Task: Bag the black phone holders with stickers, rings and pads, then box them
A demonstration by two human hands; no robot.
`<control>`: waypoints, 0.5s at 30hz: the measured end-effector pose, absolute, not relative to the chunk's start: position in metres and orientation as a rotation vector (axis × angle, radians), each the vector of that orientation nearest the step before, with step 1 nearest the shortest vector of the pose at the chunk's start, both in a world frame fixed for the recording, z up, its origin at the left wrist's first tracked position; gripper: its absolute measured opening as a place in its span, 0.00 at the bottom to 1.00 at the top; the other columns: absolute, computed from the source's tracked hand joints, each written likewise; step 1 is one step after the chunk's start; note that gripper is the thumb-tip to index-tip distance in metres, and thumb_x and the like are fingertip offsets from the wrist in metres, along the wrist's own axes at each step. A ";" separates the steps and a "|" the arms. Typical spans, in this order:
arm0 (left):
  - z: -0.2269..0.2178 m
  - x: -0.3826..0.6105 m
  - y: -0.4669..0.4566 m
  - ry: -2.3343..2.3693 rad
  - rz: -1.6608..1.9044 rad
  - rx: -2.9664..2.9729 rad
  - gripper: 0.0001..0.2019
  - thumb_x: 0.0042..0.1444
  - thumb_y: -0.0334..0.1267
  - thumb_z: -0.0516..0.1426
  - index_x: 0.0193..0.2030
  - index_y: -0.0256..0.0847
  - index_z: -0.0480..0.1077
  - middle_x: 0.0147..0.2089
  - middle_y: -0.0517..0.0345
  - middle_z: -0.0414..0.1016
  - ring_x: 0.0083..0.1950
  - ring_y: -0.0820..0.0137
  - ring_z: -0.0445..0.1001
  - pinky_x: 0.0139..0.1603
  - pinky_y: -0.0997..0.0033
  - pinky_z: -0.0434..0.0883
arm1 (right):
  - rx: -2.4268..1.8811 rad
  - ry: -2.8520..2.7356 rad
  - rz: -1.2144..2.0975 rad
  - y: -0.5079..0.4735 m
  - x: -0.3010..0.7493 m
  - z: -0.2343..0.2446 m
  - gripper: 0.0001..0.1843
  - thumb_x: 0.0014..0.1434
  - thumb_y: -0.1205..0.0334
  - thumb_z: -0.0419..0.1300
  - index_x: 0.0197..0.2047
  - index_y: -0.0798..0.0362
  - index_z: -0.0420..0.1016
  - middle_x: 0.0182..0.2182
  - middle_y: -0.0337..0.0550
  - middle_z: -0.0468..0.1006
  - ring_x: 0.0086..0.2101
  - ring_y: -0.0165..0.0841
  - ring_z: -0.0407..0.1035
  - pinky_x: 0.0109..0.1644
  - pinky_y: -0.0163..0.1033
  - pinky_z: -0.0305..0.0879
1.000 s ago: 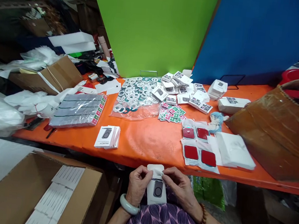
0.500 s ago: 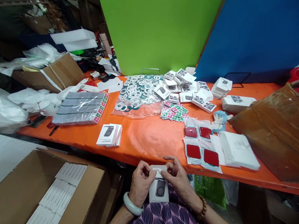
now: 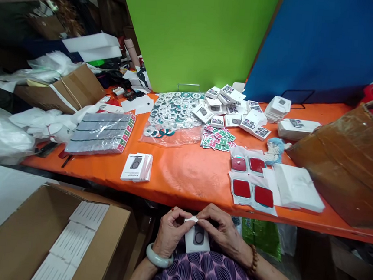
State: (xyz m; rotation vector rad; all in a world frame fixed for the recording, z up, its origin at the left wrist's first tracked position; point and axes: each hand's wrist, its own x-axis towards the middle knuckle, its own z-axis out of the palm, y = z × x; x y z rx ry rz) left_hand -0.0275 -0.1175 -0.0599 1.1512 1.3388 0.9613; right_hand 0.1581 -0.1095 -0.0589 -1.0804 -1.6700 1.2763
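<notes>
Just above my lap is a small white box with a dark device and ring printed on its front. My left hand pinches the left side of the box's top flap. On the right side of the same flap, the thumb and fingers of my right hand are closed. The flap is partly covered by my fingertips. On the table beyond my hands lies a stack of similar white boxes. Four-sided red pads on white sheets lie to the right.
An orange table bears a bag of white and green rings, a heap of white boxes, green and pink cards and a wrapped grey pack. An open carton with white boxes stands at lower left; a brown carton leans right.
Both hands have moved together over the top of the box, and the raised flap has been folded down toward the opening. My right fingers have closed in from a more spread pose.
</notes>
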 end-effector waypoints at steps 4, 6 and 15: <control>-0.053 -0.024 -0.113 1.329 0.915 1.004 0.13 0.42 0.44 0.66 0.29 0.36 0.75 0.28 0.57 0.72 0.30 0.71 0.68 0.34 0.72 0.67 | -1.218 -1.498 1.388 -0.104 0.153 -0.060 0.10 0.56 0.55 0.62 0.32 0.53 0.75 0.28 0.40 0.73 0.30 0.31 0.66 0.34 0.36 0.62; -0.050 -0.021 -0.110 1.305 0.906 0.899 0.13 0.42 0.44 0.66 0.30 0.36 0.73 0.27 0.59 0.72 0.29 0.73 0.67 0.33 0.73 0.66 | -1.248 -1.353 1.533 -0.099 0.152 -0.057 0.11 0.53 0.53 0.63 0.30 0.53 0.74 0.25 0.38 0.71 0.27 0.29 0.64 0.30 0.34 0.60; -0.050 -0.022 -0.103 1.354 0.811 0.844 0.10 0.41 0.40 0.65 0.25 0.36 0.73 0.22 0.61 0.71 0.25 0.75 0.64 0.29 0.75 0.62 | -1.220 -1.011 1.849 -0.094 0.148 -0.049 0.10 0.48 0.57 0.64 0.24 0.55 0.71 0.20 0.33 0.68 0.22 0.26 0.58 0.27 0.32 0.54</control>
